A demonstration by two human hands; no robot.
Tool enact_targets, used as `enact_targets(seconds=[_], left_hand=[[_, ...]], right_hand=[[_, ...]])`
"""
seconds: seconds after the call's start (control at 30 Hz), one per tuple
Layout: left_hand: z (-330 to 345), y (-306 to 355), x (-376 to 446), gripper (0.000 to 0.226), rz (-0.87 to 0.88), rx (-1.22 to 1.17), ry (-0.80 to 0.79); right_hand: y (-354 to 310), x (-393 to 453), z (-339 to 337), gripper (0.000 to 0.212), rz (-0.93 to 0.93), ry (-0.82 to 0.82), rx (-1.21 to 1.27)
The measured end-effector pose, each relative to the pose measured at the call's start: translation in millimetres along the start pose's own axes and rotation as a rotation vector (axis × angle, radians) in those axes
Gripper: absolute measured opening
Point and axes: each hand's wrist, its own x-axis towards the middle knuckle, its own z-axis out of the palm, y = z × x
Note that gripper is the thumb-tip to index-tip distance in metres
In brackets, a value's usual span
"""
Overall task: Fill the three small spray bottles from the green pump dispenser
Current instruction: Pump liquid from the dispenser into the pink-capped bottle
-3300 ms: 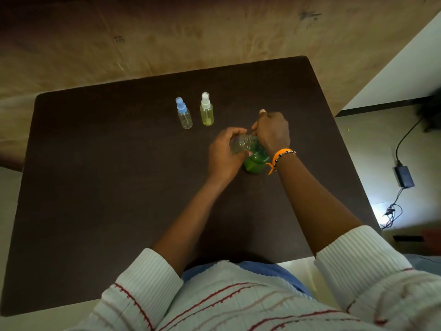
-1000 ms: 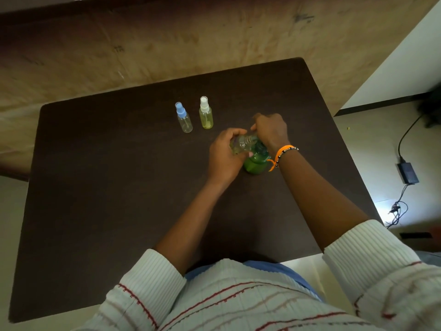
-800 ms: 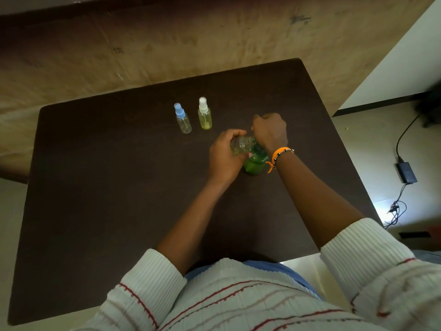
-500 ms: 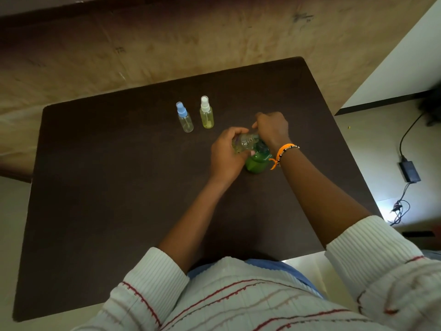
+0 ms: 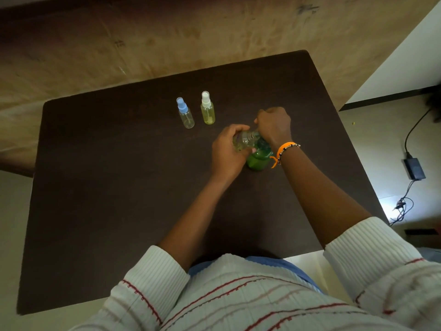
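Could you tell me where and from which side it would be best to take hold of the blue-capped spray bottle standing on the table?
Probably round its clear body, below the blue cap, coming from its left. The blue-capped spray bottle stands upright on the table, and the white-capped bottle stands close on its right, so that side is cramped. The narrow cap looks like a poorer hold than the wider body.

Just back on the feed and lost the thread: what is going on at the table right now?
A person is filling a small clear bottle at the green pump dispenser. The left hand grips that bottle, tilted, beside the pump head, while the right hand sits curled over the top of the dispenser. Two capped spray bottles stand apart on the dark table: the blue-capped one looks clear, the white-capped one holds yellowish liquid.
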Motion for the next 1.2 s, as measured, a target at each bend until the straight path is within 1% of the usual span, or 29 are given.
enact_targets(seconds=[0.07, 0.13, 0.2, 0.3, 0.37, 0.47, 0.5, 0.67, 0.8, 0.9, 0.97, 1.03, 1.1, 1.2], left_hand=[[0.6, 0.4, 0.6, 0.047, -0.004, -0.001, 0.000], [0.7, 1.5, 1.0, 0.047, 0.000, -0.003, 0.002], [-0.8, 2.5, 1.3, 0.047, 0.004, -0.012, 0.003], [-3.4, 2.2, 1.0, 0.046, 0.000, -0.019, 0.009], [-3.3, 0.2, 0.7, 0.047, 0.004, -0.022, 0.010], [-0.4, -0.2, -1.0, 0.047, -0.001, -0.005, -0.004], [0.3, 0.0, -0.9, 0.047, -0.004, -0.002, -0.007], [-1.7, 2.5, -0.4, 0.048, -0.017, -0.017, -0.006], [-4.4, 2.7, -0.8, 0.047, -0.020, -0.041, -0.003], [-2.7, 0.7, 0.2, 0.048, -0.021, -0.043, -0.008], [-1.2, -0.6, 0.2, 0.048, -0.022, -0.038, -0.004], [-0.8, -0.6, 0.2, 0.048, -0.018, -0.033, -0.004], [-0.6, 0.0, 0.0, 0.048, -0.020, -0.029, -0.003], [-1.2, 2.1, -0.9, 0.048, -0.027, -0.039, -0.009]], right_hand=[[1.6, -1.1, 0.1, 0.031, -0.025, 0.022, -0.025], [2.4, 0.4, -1.1, 0.032, -0.019, 0.008, -0.027], [0.7, 3.2, -1.8, 0.034, 0.027, -0.061, 0.000], [-1.8, 4.8, -1.8, 0.029, 0.084, -0.173, 0.049], [-0.6, 4.8, -0.8, 0.028, 0.061, -0.153, 0.035], [2.6, 1.4, 0.4, 0.031, 0.004, -0.007, -0.020], [3.3, 0.9, 0.5, 0.031, -0.004, 0.011, -0.040], [3.0, 2.4, -0.3, 0.033, -0.008, -0.041, -0.037], [-0.1, 2.8, 0.6, 0.028, 0.024, -0.115, -0.015], [1.3, 3.3, 0.7, 0.031, 0.011, -0.047, -0.030], [3.0, 1.3, 0.5, 0.029, -0.003, 0.018, -0.061], [4.1, 1.3, 1.0, 0.027, -0.011, 0.040, -0.081], [3.3, 2.3, 1.0, 0.030, -0.011, 0.016, -0.072], [0.6, 5.9, 0.3, 0.037, 0.031, -0.096, -0.016]])
